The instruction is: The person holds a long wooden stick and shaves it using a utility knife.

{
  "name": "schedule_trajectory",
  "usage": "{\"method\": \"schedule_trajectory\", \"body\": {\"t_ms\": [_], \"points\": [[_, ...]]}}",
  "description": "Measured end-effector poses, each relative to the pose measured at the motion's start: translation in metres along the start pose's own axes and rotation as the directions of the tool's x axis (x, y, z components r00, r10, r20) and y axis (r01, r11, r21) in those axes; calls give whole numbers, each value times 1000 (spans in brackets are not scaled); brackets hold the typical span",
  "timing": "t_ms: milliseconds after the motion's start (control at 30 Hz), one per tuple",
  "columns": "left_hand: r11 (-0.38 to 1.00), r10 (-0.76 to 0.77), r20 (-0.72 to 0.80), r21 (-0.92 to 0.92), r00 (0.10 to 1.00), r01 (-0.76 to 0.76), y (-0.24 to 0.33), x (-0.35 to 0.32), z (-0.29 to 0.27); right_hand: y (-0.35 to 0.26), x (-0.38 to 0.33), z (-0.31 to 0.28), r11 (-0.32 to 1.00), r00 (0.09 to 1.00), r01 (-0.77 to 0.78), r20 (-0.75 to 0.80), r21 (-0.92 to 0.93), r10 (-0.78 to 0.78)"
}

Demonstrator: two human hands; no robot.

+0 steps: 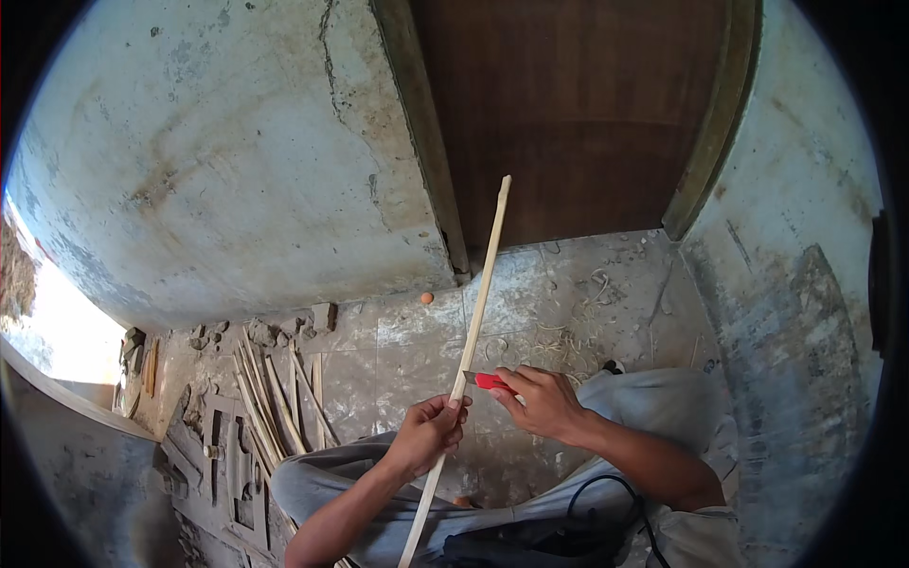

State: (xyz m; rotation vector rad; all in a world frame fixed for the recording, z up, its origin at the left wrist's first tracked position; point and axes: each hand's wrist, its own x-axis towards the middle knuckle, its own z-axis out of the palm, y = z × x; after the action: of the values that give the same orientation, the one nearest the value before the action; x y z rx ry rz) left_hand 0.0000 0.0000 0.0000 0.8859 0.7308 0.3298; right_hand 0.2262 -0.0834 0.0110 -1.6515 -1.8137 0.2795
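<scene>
A long, pale bamboo strip (483,293) slants up and away from my lap, its far end in front of the door. My left hand (428,435) is closed round the strip below its middle, thumb along it. In my right hand (544,402) is a red utility knife (492,381), the fingers wrapped round its handle. The knife's short blade points left and meets the strip's right side just above my left thumb. Whether the edge bites into the strip is too small to tell.
Several more strips (275,398) lie on the floor at my left, beside a grey slotted board (237,473). Curled shavings (568,350) are scattered ahead on the right. A small orange ball-like thing (427,298) sits near the wall. A brown door (578,114) stands ahead.
</scene>
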Motion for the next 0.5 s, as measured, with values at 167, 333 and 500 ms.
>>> {"method": "schedule_trajectory", "body": {"t_ms": [167, 333, 500], "points": [[999, -34, -73, 32, 997, 36, 9, -4, 16, 3, -2, 5, 996, 993, 77, -89, 40, -73], [998, -40, -64, 53, 997, 43, 11, -5, 18, 4, -1, 5, 997, 991, 72, -114, 31, -68], [994, -15, -64, 106, 998, 21, 11, -6, 22, 1, -2, 4, 996, 992, 54, -120, 72, -45]]}}
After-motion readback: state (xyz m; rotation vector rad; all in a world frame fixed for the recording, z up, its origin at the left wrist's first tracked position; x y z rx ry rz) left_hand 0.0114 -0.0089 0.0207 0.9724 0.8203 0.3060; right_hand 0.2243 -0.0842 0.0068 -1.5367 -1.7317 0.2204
